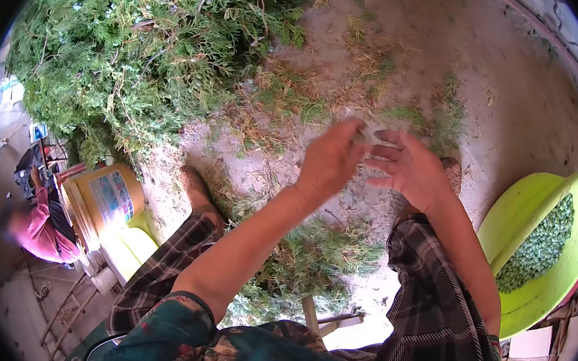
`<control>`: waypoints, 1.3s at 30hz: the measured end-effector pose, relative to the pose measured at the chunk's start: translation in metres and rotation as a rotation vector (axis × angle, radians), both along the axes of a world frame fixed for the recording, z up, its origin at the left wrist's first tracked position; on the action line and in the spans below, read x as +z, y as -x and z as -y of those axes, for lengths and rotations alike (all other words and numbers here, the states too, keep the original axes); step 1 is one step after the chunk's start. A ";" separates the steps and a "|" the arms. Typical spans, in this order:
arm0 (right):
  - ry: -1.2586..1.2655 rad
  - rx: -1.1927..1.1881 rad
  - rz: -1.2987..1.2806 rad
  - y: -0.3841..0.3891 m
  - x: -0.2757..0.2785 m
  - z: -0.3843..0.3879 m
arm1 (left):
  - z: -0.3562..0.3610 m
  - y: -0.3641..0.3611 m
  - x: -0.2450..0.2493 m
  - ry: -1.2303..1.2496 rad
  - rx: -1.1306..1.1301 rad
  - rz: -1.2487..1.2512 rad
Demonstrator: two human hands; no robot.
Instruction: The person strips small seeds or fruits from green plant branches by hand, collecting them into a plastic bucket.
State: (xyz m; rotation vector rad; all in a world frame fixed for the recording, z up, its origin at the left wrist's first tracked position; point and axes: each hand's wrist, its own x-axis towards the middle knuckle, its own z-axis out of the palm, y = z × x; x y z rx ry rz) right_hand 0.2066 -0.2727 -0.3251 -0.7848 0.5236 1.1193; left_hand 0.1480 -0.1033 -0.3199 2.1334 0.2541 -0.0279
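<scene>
Both hands are held up in front of me over the littered ground, close together. My right hand [412,170] is open, its fingers spread and pointing left toward the other hand, with nothing visible in it. My left hand [331,158] has loosely bent fingers with a gap at the thumb; they are slightly blurred, and no held thing shows. Beneath my forearms lie cut evergreen sprigs [310,252], flat and scale-leaved. A large heap of evergreen branches [142,48] with pale small cones rises at the upper left.
At the right stands a tilted lime-green basin [528,186] containing many small green cones [540,250]. A yellow bucket [124,189] and another lime-green container [133,249] stand left of my leg. Further left sits another person [47,230] in a pink top.
</scene>
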 end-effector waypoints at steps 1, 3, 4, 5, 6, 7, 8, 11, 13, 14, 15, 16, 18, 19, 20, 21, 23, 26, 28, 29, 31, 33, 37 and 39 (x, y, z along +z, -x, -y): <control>-0.120 -0.060 -0.124 -0.002 0.000 -0.002 | 0.003 0.005 0.005 0.082 -0.084 0.042; -0.152 -0.008 -0.119 0.003 -0.018 0.004 | -0.021 0.003 -0.011 -0.042 0.016 -0.011; -0.177 0.038 -0.118 0.006 -0.025 0.008 | -0.038 0.001 -0.022 -0.160 0.110 -0.069; -0.177 0.038 -0.119 0.007 -0.025 0.009 | -0.060 -0.002 -0.029 -0.264 0.132 -0.043; -0.177 0.054 -0.096 0.008 -0.024 0.010 | -0.078 -0.004 -0.042 -0.426 0.090 -0.052; -0.177 0.069 -0.073 0.009 -0.024 0.011 | -0.088 -0.006 -0.047 -0.589 0.048 -0.062; -0.180 0.072 -0.073 0.010 -0.023 0.011 | -0.086 0.004 -0.052 -0.592 0.050 -0.063; -0.143 0.049 -0.067 0.009 -0.022 0.011 | -0.051 0.041 -0.036 -0.709 -0.360 -0.307; -0.127 0.003 -0.059 0.010 -0.022 0.012 | -0.037 0.069 -0.024 -0.511 -0.372 -0.291; -0.127 0.003 -0.060 0.009 -0.022 0.012 | -0.041 0.068 -0.022 -0.510 -0.371 -0.293; -0.111 0.013 -0.054 0.008 -0.021 0.013 | -0.052 0.064 -0.018 -0.315 -0.216 -0.417; -0.095 0.022 -0.051 0.009 -0.019 0.013 | -0.064 0.060 -0.016 -0.117 -0.058 -0.537; -0.076 0.029 -0.045 0.011 -0.016 0.015 | -0.097 0.036 -0.021 -0.312 0.115 -0.208; -0.057 0.033 -0.036 0.012 -0.016 0.015 | -0.118 0.022 -0.031 -0.393 0.214 -0.203; -0.058 0.030 -0.039 0.014 -0.016 0.015 | -0.141 0.009 -0.045 -0.577 0.217 -0.086; -0.065 0.027 -0.046 0.014 -0.018 0.015 | -0.150 -0.008 -0.047 -0.591 0.280 -0.112; -0.063 0.017 -0.058 0.015 -0.021 0.016 | -0.167 -0.032 -0.061 -0.596 0.335 -0.144; -0.092 0.019 -0.047 0.013 -0.023 0.017 | -0.183 -0.036 -0.084 -0.695 0.232 -0.101; -0.117 0.049 -0.017 0.012 -0.024 0.017 | -0.182 -0.037 -0.077 -0.671 0.206 -0.133; -0.116 0.048 -0.019 0.013 -0.022 0.017 | -0.177 -0.033 -0.075 -0.670 0.205 -0.134; -0.055 0.052 -0.025 0.013 -0.019 0.012 | -0.158 -0.012 -0.064 -0.294 0.439 -0.122; -0.047 0.009 -0.081 0.017 -0.017 0.003 | -0.103 0.012 -0.042 -0.087 0.408 -0.097; -0.163 0.020 -0.326 0.023 0.000 -0.013 | -0.022 0.034 0.017 0.414 0.076 -0.241; -0.191 0.041 -0.334 0.027 -0.012 -0.008 | -0.049 0.028 -0.006 0.162 0.292 -0.300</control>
